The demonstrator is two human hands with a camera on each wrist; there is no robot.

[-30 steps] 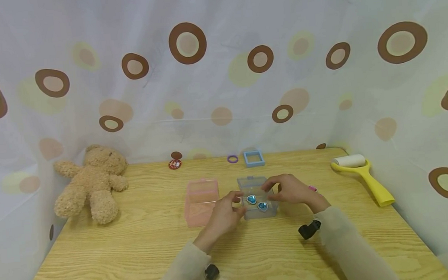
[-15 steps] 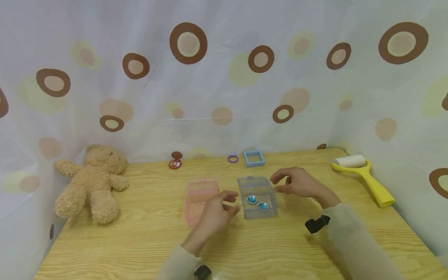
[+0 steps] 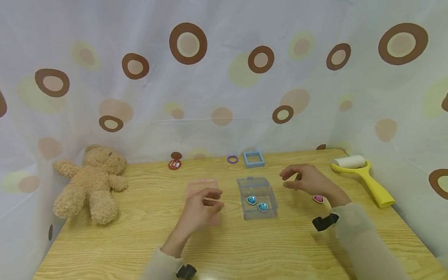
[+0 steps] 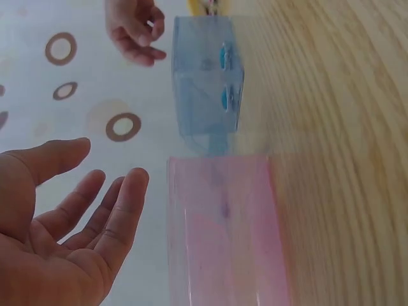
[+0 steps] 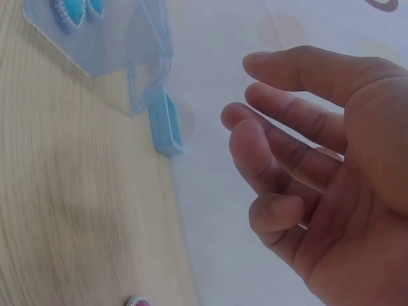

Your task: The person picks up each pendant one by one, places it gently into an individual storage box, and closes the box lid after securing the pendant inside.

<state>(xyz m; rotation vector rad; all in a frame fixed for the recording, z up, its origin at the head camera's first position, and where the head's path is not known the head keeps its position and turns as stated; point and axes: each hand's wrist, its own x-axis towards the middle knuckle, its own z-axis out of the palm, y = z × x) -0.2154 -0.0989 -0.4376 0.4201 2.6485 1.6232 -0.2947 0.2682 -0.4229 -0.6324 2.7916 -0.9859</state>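
Observation:
My left hand hovers over the clear pink plastic box, fingers loosely bent and holding nothing; it hides much of the box in the head view. Right of it stands a clear blue plastic box with its lid raised. Two blue heart-shaped gems with pale beaded rims show in that box. My right hand is in the air to the right of the blue box, relaxed, with nothing between thumb and fingers. A pink gem lies on the table just below the right wrist.
A teddy bear leans at the back left. Along the back edge lie a red round badge, a purple ring and a light-blue square frame. A yellow-handled lint roller is at the right edge.
Both hands have drawn apart from the blue box, the left one leftward over the pink box and the right one rightward. The gems in the blue box have stayed in place.

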